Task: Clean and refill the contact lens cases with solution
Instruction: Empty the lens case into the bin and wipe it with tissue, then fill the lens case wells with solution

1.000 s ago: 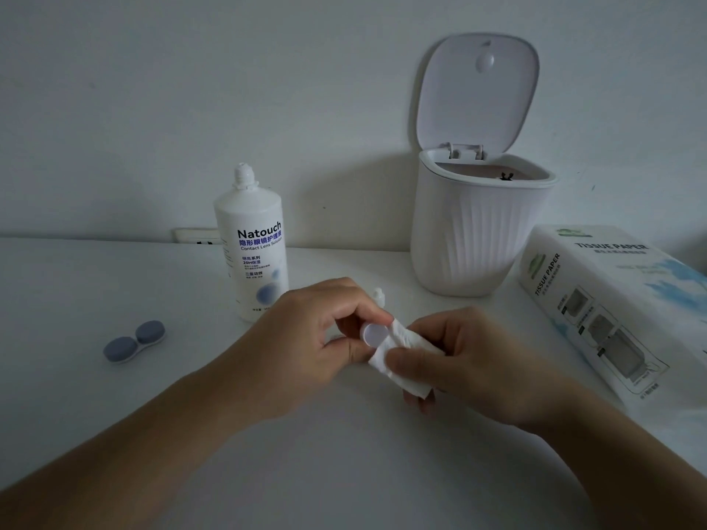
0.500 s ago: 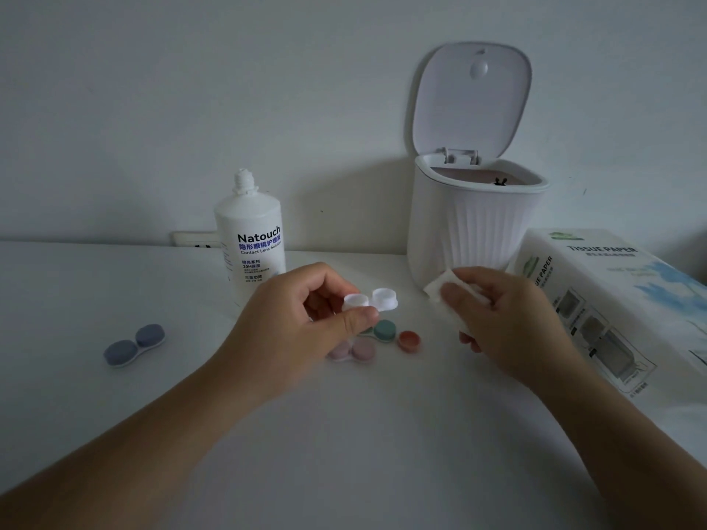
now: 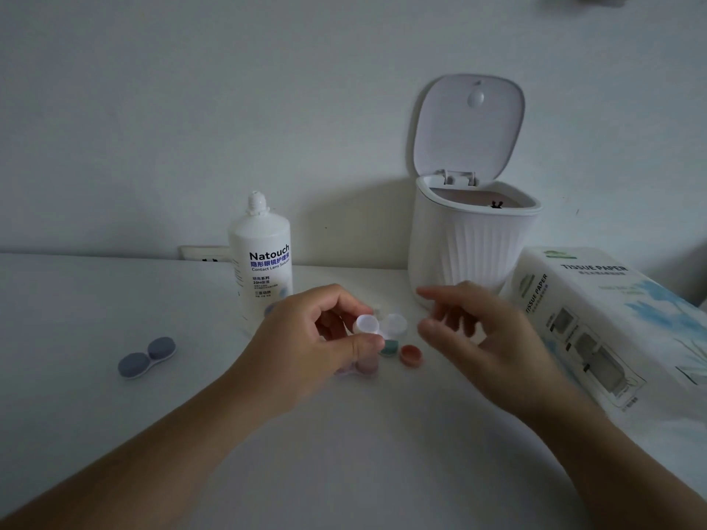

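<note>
My left hand (image 3: pixel 321 350) pinches a white uncapped contact lens case (image 3: pixel 382 326) just above the table. My right hand (image 3: pixel 482 338) hovers to its right, fingers loosely spread and empty; it is blurred. Below the case lie a green cap (image 3: pixel 389 348), a red-orange cap (image 3: pixel 411 355) and a pinkish lens case (image 3: pixel 363 367), partly hidden by my left hand. The uncapped bottle of lens solution (image 3: pixel 262 262) stands behind my left hand. A closed blue-grey lens case (image 3: pixel 147 356) lies at the left.
A white ribbed bin (image 3: pixel 470 246) with its lid up stands at the back right. A pack of tissue paper (image 3: pixel 612 323) lies along the right side. A wall socket (image 3: pixel 204 254) sits at the table's back edge.
My right hand held a white tissue by the bin; now it is empty, lower and nearer the case, and the tissue is gone from view. The left hand still holds the case.
</note>
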Action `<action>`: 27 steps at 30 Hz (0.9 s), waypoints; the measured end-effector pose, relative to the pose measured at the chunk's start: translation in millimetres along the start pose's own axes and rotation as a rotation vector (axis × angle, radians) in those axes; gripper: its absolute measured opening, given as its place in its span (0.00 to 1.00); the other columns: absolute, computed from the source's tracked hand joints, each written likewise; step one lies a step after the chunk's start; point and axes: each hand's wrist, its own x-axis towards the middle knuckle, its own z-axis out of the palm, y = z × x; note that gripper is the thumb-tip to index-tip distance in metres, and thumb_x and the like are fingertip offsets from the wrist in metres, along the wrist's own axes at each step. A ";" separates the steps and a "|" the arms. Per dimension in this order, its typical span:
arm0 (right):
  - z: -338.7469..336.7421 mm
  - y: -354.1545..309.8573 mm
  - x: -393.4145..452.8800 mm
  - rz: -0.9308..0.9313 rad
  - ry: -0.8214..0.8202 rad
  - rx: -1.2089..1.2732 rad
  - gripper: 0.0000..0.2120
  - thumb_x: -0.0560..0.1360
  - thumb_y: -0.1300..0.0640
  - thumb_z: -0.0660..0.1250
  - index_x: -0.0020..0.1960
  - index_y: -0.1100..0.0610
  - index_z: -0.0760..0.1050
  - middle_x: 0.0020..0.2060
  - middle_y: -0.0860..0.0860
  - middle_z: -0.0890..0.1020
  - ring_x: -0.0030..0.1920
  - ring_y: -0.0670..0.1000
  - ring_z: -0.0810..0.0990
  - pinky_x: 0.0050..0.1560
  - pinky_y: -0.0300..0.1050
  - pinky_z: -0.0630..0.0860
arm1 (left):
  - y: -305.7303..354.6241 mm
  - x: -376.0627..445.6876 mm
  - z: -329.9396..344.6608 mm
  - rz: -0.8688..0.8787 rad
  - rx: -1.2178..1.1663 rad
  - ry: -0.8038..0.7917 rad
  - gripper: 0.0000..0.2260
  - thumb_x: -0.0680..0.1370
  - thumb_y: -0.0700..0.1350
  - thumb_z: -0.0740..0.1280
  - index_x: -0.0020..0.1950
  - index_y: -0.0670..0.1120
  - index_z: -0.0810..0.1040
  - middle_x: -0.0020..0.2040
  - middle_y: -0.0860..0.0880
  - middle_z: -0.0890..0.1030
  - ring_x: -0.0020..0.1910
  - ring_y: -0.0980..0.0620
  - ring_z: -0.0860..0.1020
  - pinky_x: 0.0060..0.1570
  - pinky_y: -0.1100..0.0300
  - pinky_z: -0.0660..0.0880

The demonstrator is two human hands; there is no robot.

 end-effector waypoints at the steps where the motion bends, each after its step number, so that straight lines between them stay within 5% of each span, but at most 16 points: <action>1: 3.4 -2.8 -0.6 0.027 -0.065 0.129 0.21 0.71 0.40 0.72 0.61 0.47 0.80 0.42 0.43 0.82 0.41 0.49 0.80 0.42 0.43 0.77 | -0.1 0.0 0.6 -0.004 -0.005 -0.006 0.12 0.64 0.56 0.79 0.45 0.59 0.83 0.36 0.47 0.84 0.36 0.44 0.83 0.40 0.52 0.81; 5: 11.9 -9.6 -1.9 0.137 -0.153 0.362 0.14 0.67 0.46 0.76 0.52 0.46 0.85 0.41 0.53 0.86 0.41 0.62 0.82 0.46 0.57 0.80 | -2.1 0.8 3.7 -0.020 -0.077 -0.049 0.11 0.67 0.51 0.80 0.47 0.56 0.84 0.40 0.43 0.85 0.42 0.38 0.83 0.44 0.43 0.82; 11: 12.0 -7.6 -2.3 0.202 -0.233 0.488 0.13 0.65 0.48 0.76 0.48 0.52 0.86 0.38 0.55 0.86 0.37 0.48 0.81 0.42 0.45 0.79 | -2.4 -0.7 3.6 -0.032 -0.087 -0.115 0.09 0.70 0.46 0.80 0.47 0.53 0.84 0.41 0.43 0.86 0.44 0.41 0.86 0.52 0.39 0.81; 13: 11.4 -7.1 -2.6 0.207 -0.235 0.484 0.12 0.66 0.49 0.76 0.47 0.53 0.86 0.36 0.55 0.86 0.36 0.48 0.81 0.41 0.44 0.79 | -3.4 -2.3 4.7 0.028 -0.013 -0.090 0.09 0.70 0.49 0.80 0.47 0.54 0.84 0.42 0.49 0.86 0.42 0.48 0.85 0.49 0.48 0.82; 16: 10.3 -4.5 -1.6 0.212 -0.231 0.515 0.10 0.69 0.52 0.76 0.46 0.57 0.85 0.35 0.60 0.83 0.36 0.51 0.80 0.41 0.45 0.77 | -2.1 -2.5 5.0 0.241 0.198 0.095 0.12 0.70 0.56 0.78 0.50 0.56 0.82 0.43 0.56 0.82 0.37 0.54 0.80 0.41 0.66 0.75; 21: 11.6 0.5 -0.3 0.233 -0.230 0.498 0.06 0.72 0.54 0.76 0.45 0.56 0.85 0.35 0.62 0.82 0.36 0.52 0.78 0.42 0.51 0.74 | 1.1 3.2 -13.9 0.511 0.366 0.539 0.09 0.77 0.48 0.71 0.54 0.45 0.81 0.45 0.51 0.80 0.39 0.52 0.77 0.45 0.68 0.73; 27: 12.9 -0.4 -0.6 0.254 -0.220 0.494 0.16 0.67 0.43 0.75 0.45 0.54 0.85 0.34 0.61 0.82 0.35 0.52 0.78 0.40 0.51 0.74 | -3.9 10.3 -34.8 0.220 0.192 0.837 0.22 0.74 0.46 0.69 0.68 0.52 0.71 0.63 0.54 0.70 0.57 0.54 0.74 0.56 0.67 0.70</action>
